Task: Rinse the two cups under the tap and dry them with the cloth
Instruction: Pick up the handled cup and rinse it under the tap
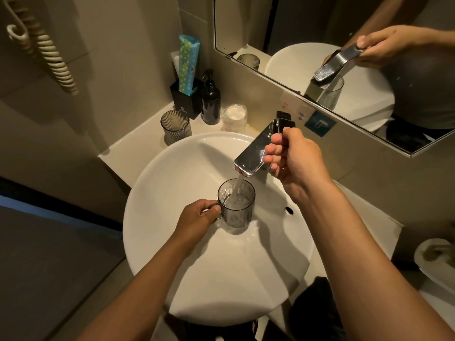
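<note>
A smoky glass cup with a handle is upright over the white round sink. My left hand grips its handle. Water streams from the chrome tap into the cup. My right hand is closed on the tap's lever from the right side. A second cup, grey and ribbed, stands on the counter at the sink's back left. No cloth is clearly in view.
Behind the ribbed cup stand a black holder with a toothpaste box, a black pump bottle and wrapped paper cups. A mirror hangs above the tap. A coiled cord hangs on the left wall.
</note>
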